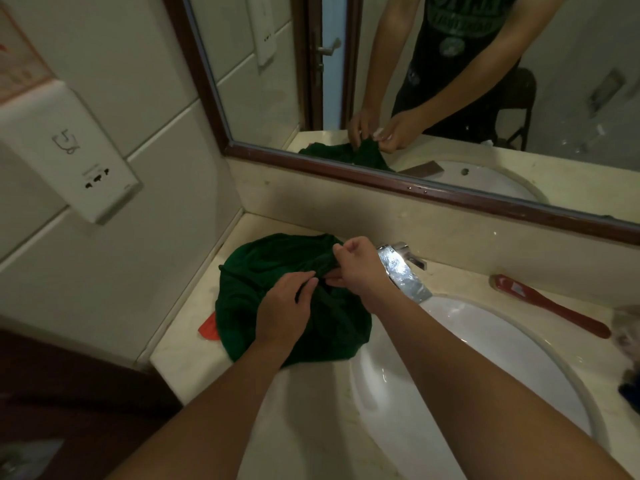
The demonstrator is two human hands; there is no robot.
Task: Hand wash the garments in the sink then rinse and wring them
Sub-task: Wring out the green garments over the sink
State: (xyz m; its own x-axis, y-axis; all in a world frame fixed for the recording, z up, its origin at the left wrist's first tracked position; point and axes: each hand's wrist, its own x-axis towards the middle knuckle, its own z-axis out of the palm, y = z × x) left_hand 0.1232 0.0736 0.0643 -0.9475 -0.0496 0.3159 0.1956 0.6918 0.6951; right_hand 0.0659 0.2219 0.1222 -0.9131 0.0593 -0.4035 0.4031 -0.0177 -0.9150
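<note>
While the green garment (277, 271) lies bunched on the counter (194, 355), the left hand (284, 313) and right hand (356, 268) seemingly pinch its folds.

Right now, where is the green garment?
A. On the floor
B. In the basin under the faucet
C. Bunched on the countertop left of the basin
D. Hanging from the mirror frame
C: the green garment lies bunched on the countertop left of the white basin, and the left hand and right hand both grip its folds.
</note>
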